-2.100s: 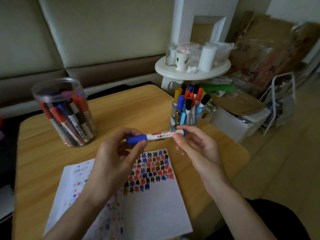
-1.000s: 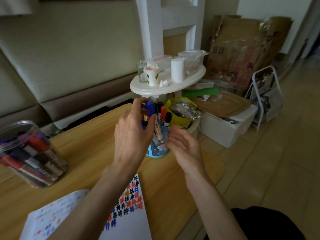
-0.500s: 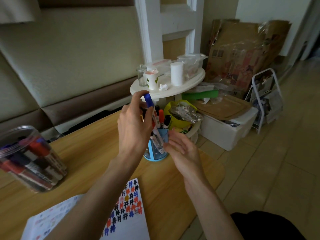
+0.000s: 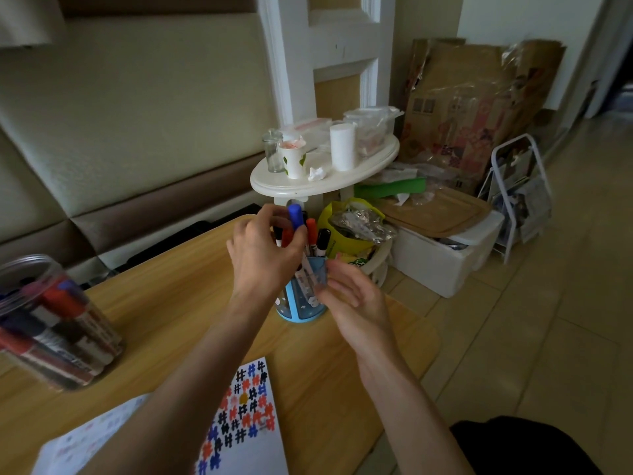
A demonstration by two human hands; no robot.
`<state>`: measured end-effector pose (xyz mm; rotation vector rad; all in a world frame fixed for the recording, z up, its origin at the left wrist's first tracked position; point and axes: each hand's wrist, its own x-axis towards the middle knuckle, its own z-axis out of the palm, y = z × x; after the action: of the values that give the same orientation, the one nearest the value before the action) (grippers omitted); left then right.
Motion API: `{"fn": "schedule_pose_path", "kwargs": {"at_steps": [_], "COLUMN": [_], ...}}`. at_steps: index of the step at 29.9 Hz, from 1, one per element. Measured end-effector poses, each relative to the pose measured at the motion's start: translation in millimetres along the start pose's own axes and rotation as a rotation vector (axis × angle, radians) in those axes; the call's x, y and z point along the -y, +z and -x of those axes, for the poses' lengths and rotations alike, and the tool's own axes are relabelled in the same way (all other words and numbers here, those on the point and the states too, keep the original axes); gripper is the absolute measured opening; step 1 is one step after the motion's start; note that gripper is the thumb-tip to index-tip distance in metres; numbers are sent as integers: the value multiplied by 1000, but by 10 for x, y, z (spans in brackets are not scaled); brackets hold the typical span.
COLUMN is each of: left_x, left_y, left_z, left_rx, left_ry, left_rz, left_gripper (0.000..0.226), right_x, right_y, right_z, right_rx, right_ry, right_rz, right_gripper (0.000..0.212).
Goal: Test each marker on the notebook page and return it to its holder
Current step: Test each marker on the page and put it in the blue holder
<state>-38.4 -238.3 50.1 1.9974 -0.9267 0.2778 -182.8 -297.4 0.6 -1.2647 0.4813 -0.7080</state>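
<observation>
Head view is taking in a wooden table (image 4: 164,303), with the notebook page (image 4: 253,450) lying at its near edge, already carrying rows of blue, red and black test marks. A clear jar (image 4: 51,323) is sitting well apart on the left, packed with more markers. At the table's far right edge the blue holder (image 4: 298,308) is standing upright, and both hands are gathering around it.

The left hand (image 4: 263,258) is hovering over the holder with its fingers curled, pinching the blue-capped marker (image 4: 295,216) just below the cap. The marker is pointing cap-up and slightly tilted, and its white barrel is running down into the holder's mouth, beside a red marker (image 4: 311,228) and a black marker (image 4: 323,240) already standing there. The right hand (image 4: 352,303) is waiting just beside the holder's right wall, fingers loosely spread and holding nothing. Whether its fingertips are actually touching the rim I cannot tell.

By my reading, the testing of this marker is done and the return step is under way. The next move is calling for the left hand to ease the barrel down between its neighbours and let go. The right hand is well placed to steady the holder, since it is standing close to the table's edge.
</observation>
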Motion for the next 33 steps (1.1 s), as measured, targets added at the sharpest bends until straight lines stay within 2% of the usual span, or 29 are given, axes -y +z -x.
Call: {"fn": "schedule_pose_path", "kwargs": {"at_steps": [6, 10, 12, 15, 21, 25, 28, 33], "left_x": [74, 98, 81, 72, 15, 10, 97, 372], "left_y": [19, -28, -61, -77, -110, -201, -369, -881], "left_z": [-39, -139, -177, -175, -36, 137, 301, 760], "left_rx": [41, 96, 132, 124, 104, 86, 54, 53], "left_ry": [-50, -131, -173, -150, -61, -11, 0, -20], "left_rz": [-11, -50, -40, 1, 133, 167, 116, 49], "left_gripper": [31, 55, 54, 42, 35, 42, 48, 51], "right_x": [-2, -15, -24, -35, -37, -42, -59, -62], "right_y": [7, -8, -12, -14, -6, 12, 32, 165], "right_z": [0, -9, -10, -11, -7, 14, 52, 172], "right_rx": [-15, -15, -13, -17, -29, -48, -57, 33], "right_ry": [-8, -9, -2, 1, 2, -10, -14, -23], "right_rz": [-11, -9, -7, -1, -3, 37, 68, 87], "right_gripper": [41, 40, 41, 42, 42, 41, 31, 18]}}
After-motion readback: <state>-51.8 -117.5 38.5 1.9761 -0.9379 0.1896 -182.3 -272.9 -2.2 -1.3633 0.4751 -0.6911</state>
